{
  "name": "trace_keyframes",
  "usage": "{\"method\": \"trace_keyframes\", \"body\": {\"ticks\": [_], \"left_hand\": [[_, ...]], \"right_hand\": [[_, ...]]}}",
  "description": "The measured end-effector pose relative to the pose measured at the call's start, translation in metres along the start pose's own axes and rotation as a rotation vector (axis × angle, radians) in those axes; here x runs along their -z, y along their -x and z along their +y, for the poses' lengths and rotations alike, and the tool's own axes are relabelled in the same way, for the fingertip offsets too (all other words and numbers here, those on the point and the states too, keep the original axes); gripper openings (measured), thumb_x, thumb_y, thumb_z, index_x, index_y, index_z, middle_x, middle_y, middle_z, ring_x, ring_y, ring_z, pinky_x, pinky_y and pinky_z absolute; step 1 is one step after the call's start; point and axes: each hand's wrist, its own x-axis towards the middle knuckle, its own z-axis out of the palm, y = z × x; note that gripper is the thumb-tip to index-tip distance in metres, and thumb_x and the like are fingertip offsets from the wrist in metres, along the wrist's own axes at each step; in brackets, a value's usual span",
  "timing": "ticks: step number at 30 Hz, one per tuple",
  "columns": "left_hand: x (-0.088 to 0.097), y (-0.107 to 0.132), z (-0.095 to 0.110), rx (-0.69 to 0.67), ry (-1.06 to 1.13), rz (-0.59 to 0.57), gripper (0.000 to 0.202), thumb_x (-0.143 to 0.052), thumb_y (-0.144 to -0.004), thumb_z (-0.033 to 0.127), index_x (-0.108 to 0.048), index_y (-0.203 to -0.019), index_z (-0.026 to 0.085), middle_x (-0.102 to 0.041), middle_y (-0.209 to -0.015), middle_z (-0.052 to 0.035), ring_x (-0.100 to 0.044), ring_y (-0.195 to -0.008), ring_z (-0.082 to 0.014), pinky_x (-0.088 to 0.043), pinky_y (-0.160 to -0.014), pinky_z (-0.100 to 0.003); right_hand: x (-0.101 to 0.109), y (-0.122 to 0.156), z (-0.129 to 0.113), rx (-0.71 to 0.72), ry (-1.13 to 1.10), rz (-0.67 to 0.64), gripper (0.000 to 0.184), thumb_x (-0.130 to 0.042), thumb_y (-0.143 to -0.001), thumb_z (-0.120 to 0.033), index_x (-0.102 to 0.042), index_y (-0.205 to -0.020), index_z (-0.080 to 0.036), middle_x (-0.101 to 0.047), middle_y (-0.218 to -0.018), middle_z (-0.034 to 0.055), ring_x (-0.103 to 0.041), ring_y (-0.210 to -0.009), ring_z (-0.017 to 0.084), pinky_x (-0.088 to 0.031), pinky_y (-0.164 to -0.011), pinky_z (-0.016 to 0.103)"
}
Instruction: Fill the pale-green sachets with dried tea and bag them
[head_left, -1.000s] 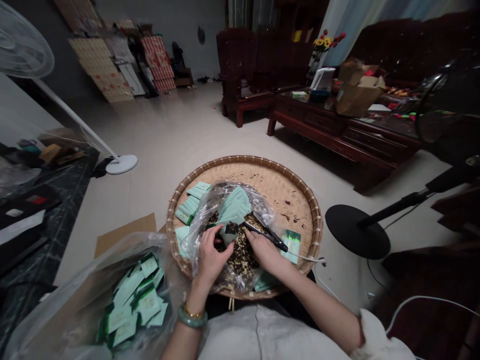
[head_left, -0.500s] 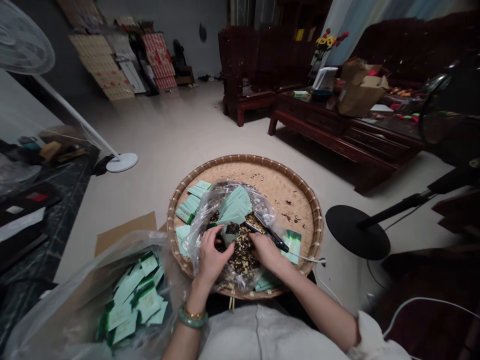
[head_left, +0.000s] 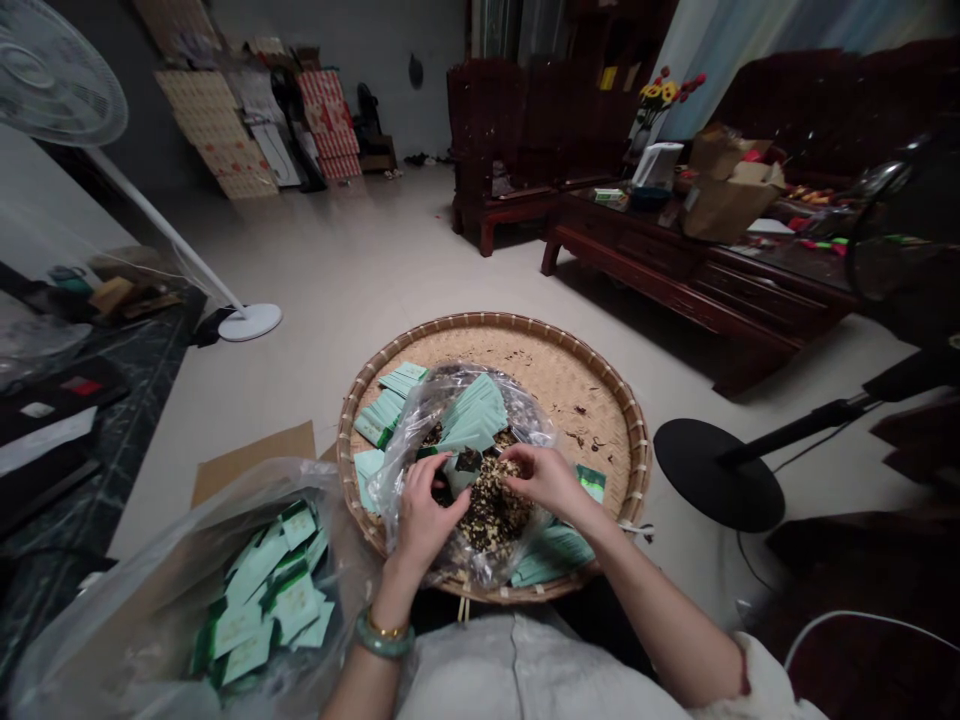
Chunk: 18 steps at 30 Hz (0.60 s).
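One packet (head_left: 465, 468): small, pale green, dark at its top, upright just beside the left hand's fingertips, above the tea.
Left hand (head_left: 424, 512): closed on the packet's lower edge, thumb and fingers curled around it.
Right hand (head_left: 541, 482): fingers curled together at the tea's far edge, near the packet; pinch of tea or empty fingertips, impossible to tell.
Tea (head_left: 489, 512): dark, speckled with pale flakes, heaped below and between the hands, inside the bag.
Bag (head_left: 529, 405): clear plastic, crumpled open, lying in the basket, with a stack of green sachets (head_left: 471, 412) inside it.
Basket (head_left: 495, 326): wide, round, woven bamboo, on the floor, its base scattered with dark bits.
Loose sachets: one group (head_left: 382, 418) beside the bag's left side, another (head_left: 551, 552) at the basket's near right edge.
Second bag (head_left: 97, 630): clear plastic, at lower left, full of green sachets (head_left: 262, 592), touching the basket's rim, beside a cardboard sheet (head_left: 255, 465).
Left wrist: jade bangle (head_left: 384, 636) and a gold bracelet.
Floor (head_left: 375, 260): pale tile, carrying a white fan (head_left: 56, 70) and a round black stand base (head_left: 716, 475).
Far side: dark wooden table (head_left: 675, 250), cardboard box (head_left: 731, 195) on top, wooden chair (head_left: 491, 130) behind, flattened cartons (head_left: 206, 120) against the wall.
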Motion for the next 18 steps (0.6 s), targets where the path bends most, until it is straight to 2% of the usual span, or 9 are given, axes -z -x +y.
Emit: {"method": "trace_keyframes", "body": {"ticks": [6, 11, 13, 18], "left_hand": [[-0.002, -0.001, 0.003, -0.047, -0.050, -0.003, 0.042, -0.065, -0.070, 0.015, -0.055, -0.110, 0.020, -0.061, -0.106, -0.0086, -0.057, -0.096, -0.0235, -0.055, -0.070, -0.035], [-0.004, -0.001, 0.005, -0.058, -0.042, 0.000, 0.042, -0.064, -0.070, 0.015, -0.055, -0.111, 0.019, -0.061, -0.106, -0.0088, -0.057, -0.097, -0.0230, -0.055, -0.070, -0.034], [-0.003, -0.001, 0.004, -0.050, -0.037, 0.003, 0.043, -0.064, -0.070, 0.015, -0.055, -0.111, 0.020, -0.060, -0.106, -0.0087, -0.057, -0.097, -0.0232, -0.055, -0.069, -0.034], [-0.001, 0.000, 0.000, -0.033, -0.034, 0.011, 0.044, -0.065, -0.070, 0.016, -0.055, -0.112, 0.021, -0.060, -0.107, -0.0087, -0.057, -0.097, -0.0237, -0.055, -0.070, -0.035]], "right_hand": [[0.020, -0.002, -0.034, 0.080, -0.041, 0.025, 0.019, -0.062, -0.073, -0.018, -0.066, -0.091, -0.016, -0.065, -0.069, -0.0015, -0.054, -0.056, 0.010, -0.041, -0.052, 0.020], [0.018, -0.006, -0.060, 0.182, -0.001, -0.004, 0.022, -0.062, -0.076, -0.014, -0.066, -0.097, -0.018, -0.071, -0.090, 0.0035, -0.064, -0.076, 0.015, -0.048, -0.066, 0.024], [0.016, -0.008, -0.062, 0.186, 0.007, -0.002, 0.021, -0.061, -0.077, -0.012, -0.067, -0.096, -0.018, -0.072, -0.091, 0.0038, -0.065, -0.080, 0.016, -0.049, -0.070, 0.025], [0.015, -0.005, -0.050, 0.124, -0.023, 0.021, 0.011, -0.059, -0.079, -0.014, -0.068, -0.085, -0.017, -0.071, -0.078, 0.0012, -0.065, -0.071, 0.014, -0.050, -0.068, 0.025]]}}
